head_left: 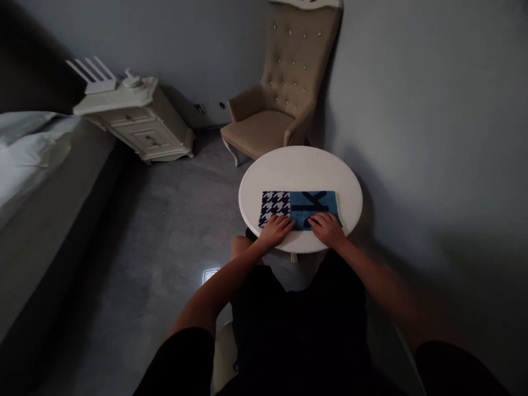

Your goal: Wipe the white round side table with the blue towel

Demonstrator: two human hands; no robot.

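A folded towel (315, 204) lies flat on a round white table (303, 168). Its left part has a black-and-white houndstooth pattern, and the rest is blue with dark lettering, a "k" among it. My left hand (277, 229) rests on the towel's near edge, where the pattern meets the blue, its fingers stretched out over the fabric. Near the right corner of the same edge, my right hand (327, 227) lies on the blue part with fingers extended. Both palms face down, and the undersides of the fingers are hidden.
Behind the table stands a beige tufted armchair (259, 132). A white nightstand (152, 129) at the back left carries a white router (99, 82) and a small white object. A bed (37, 165) runs along the left, and a grey wall (421, 121) closes off the right.
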